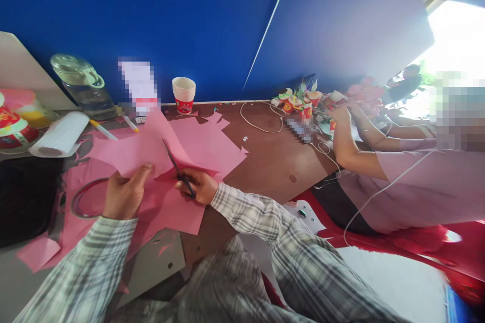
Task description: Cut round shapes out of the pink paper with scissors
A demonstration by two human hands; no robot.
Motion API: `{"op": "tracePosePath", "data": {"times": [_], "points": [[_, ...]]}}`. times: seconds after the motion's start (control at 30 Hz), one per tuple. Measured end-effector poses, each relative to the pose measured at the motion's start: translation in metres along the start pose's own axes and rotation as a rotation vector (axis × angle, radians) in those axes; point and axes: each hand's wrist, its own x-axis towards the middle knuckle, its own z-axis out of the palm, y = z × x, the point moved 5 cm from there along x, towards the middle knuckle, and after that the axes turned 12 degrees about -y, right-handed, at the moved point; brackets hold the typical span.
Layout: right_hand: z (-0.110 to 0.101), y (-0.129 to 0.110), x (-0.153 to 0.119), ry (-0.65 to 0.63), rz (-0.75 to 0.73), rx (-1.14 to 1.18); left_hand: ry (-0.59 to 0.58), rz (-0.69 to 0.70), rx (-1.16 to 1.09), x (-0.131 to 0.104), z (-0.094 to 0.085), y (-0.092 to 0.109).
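One pair of scissors (178, 169), one paper-cup stack (184, 95), one paper roll (60, 135).

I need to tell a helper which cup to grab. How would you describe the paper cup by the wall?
Follow the blue wall down to the back edge of the brown table. The paper cup stands there alone, upright, white with a red band, behind the pink paper, apart from the cluttered cups farther right.

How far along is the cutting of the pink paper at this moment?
Done: small pink offcuts lie on the brown table, so earlier cuts seem made. In hand: the left hand grips the pink paper sheet while the right hand holds black scissors, blades in the sheet. Left: most of that sheet is uncut, and more pink sheets lie beneath.
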Motion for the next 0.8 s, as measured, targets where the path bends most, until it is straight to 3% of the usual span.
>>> {"op": "tracePosePath", "data": {"times": [0.17, 0.47, 0.67, 0.8], "points": [[0.0005, -0.0017, -0.0004, -0.003, -0.002, -0.010, 0.022, 0.043, 0.119, 0.0007, -0.0030, 0.0053], [-0.0007, 0.0002, 0.0010, -0.003, -0.005, -0.007, 0.033, 0.052, 0.098, 0.0010, 0.0014, 0.0052], [0.0004, -0.0049, -0.0001, 0.007, -0.010, -0.018, -0.038, 0.077, 0.148, 0.0033, 0.0039, 0.0009], [0.0005, -0.0042, -0.0003, 0.011, 0.012, -0.021, 0.009, 0.056, 0.186, 0.0015, 0.0012, 0.0049]]}}
